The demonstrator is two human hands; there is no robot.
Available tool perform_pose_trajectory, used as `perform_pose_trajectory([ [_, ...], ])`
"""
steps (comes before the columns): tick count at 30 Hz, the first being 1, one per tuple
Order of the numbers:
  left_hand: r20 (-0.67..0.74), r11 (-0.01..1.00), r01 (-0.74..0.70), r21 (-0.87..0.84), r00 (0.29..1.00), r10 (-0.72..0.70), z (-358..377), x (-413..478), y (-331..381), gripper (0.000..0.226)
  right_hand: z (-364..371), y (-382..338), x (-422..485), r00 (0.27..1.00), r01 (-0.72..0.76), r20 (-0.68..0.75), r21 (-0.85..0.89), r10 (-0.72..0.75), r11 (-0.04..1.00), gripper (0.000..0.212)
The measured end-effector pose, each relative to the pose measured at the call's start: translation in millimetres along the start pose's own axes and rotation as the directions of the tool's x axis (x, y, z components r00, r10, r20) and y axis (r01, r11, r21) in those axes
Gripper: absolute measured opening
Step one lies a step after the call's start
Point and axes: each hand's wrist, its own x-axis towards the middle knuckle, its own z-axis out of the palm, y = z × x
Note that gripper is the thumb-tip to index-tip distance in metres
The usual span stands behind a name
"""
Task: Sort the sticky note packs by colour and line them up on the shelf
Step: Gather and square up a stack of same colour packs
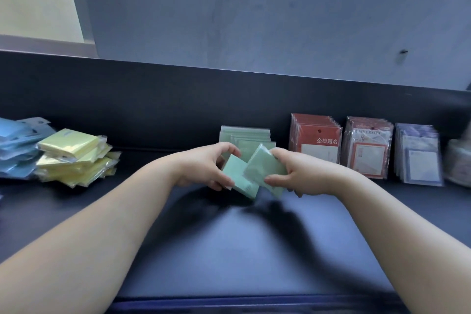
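I see L hand pinching green pack, R hand pinching second green pack; both tilted, overlapping, near green row. Yellow pile well left.

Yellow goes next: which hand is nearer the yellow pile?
Left. The left hand, holding a green pack, is right of the yellow pile; the right hand is farther right.

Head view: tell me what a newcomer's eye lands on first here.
At the centre of the shelf, the left hand grips a green pack and the right hand grips a second green pack; the two packs overlap. Behind them a green row stands against the back wall, with red packs to its right. At far left lie a loose yellow pile and a blue pile.
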Motion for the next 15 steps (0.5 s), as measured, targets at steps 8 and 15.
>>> perform_pose_trajectory([
  [8,-0.195,0.970,-0.075,-0.232,0.980,0.029,3,7,-2,0.040,-4,7,0,0.990,0.088,-0.135,0.299,-0.049,0.950,0.030],
  [15,-0.264,0.933,-0.146,-0.328,0.963,0.058,19,15,-2,0.023,0,-2,9,0.936,0.184,-0.334,0.185,-0.115,0.965,0.019],
])
